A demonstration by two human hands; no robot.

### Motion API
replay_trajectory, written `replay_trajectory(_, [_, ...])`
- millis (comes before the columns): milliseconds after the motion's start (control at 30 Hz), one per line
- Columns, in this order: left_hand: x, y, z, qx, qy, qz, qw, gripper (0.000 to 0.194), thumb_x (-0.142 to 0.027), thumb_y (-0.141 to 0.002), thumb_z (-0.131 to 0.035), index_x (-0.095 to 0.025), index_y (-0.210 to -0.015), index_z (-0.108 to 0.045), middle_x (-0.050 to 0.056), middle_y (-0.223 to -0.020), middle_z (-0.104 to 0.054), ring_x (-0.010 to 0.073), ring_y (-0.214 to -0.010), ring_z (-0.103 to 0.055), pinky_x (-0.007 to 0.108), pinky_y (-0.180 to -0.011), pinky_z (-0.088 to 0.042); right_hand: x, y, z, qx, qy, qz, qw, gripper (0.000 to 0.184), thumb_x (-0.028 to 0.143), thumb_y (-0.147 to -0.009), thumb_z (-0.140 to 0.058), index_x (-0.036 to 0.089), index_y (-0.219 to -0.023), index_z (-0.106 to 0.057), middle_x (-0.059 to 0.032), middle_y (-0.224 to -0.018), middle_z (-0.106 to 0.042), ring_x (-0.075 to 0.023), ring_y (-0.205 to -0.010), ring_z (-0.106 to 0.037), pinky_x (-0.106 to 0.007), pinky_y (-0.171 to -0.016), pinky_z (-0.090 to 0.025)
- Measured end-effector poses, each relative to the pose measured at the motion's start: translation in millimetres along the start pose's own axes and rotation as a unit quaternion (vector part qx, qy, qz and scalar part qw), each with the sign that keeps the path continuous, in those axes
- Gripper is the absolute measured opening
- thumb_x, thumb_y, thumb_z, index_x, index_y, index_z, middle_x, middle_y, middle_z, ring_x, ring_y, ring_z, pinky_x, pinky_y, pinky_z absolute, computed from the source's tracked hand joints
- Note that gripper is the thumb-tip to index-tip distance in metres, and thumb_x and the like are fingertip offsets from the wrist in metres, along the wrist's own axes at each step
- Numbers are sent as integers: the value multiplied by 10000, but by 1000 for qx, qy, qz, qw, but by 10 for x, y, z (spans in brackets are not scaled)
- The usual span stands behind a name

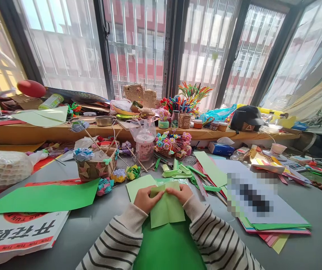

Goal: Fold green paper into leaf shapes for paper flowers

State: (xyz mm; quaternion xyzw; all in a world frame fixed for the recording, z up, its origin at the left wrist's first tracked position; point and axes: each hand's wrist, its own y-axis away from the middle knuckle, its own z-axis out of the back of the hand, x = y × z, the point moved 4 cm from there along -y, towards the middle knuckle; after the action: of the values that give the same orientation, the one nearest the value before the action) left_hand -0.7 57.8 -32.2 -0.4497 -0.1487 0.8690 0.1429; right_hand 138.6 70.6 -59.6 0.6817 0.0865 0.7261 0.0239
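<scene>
Between my hands is a light green sheet of paper (168,212) with a crease down its middle. My left hand (146,198) pinches its upper left part, thumb on top, and my right hand (181,193) pinches the upper right, the two thumbs nearly meeting at the crease. Fingers behind the paper are hidden. Under it, toward me, lies a darker green sheet (168,247). Another light green sheet (138,184) rests just beyond my left hand. Past my right hand are folded green paper strips (177,170) in a loose heap.
A woven basket (93,170) with paper flowers stands left of centre, near a large green sheet (45,198). Stacked coloured paper (276,225) lies at right. A lidded plastic cup (145,144), a tissue box (221,148) and a crowded window ledge (127,132) are farther back.
</scene>
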Motion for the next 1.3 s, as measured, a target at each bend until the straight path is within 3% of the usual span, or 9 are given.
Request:
replay_trajectory(233, [68,-8,-22,24,93,71,993,346,-424,-569,-517,-119,-689,-626,57,-636,-649,176,-583,-563,253,-506,-439,-2,-5,13,5,0,-2,1000,235,347,-459,-641,142,-566,-602,-5,-522,-588,-130,-480,-526,-240,-492,-419])
replay_trajectory(600, [-31,10,32,14,44,31,998,291,-397,-609,-498,-134,-637,-619,33,-624,-646,156,-581,-570,223,-509,-442,-34,-20,-14,38,-45,-8,998,261,358,-449,-647,137,-581,-603,-11,-529,-599,-138,-480,-541,-260,-521,-439])
replay_trajectory(767, [15,3,22,17,71,60,996,316,-421,-585,-509,-133,-654,-619,39,-637,-649,166,-588,-574,231,-510,-445,-13,-5,-10,28,-36,-26,999,231,353,-460,-641,148,-553,-592,-8,-529,-599,-143,-497,-550,-256,-530,-440])
replay_trajectory(933, [110,0,-45,57,93,104,989,404,-473,-514,-543,-102,-653,-623,72,-626,-649,197,-571,-572,256,-470,-438,67,50,3,-1,24,-8,1000,201,334,-494,-624,143,-542,-583,-4,-512,-588,-140,-493,-541,-245,-501,-427])
replay_trajectory(1133, [89,2,-30,44,23,72,996,386,-470,-544,-516,-98,-593,-609,79,-576,-634,195,-544,-560,255,-455,-421,52,60,-45,1,3,9,1000,230,356,-503,-610,142,-583,-579,-18,-550,-597,-143,-500,-544,-251,-502,-424])
replay_trajectory(1300, [73,3,-12,47,54,68,995,358,-432,-565,-525,-100,-656,-621,82,-656,-649,197,-606,-571,256,-505,-439,7,1,-48,21,11,10,1000,279,390,-496,-610,132,-600,-595,-30,-569,-609,-151,-529,-556,-257,-528,-430])
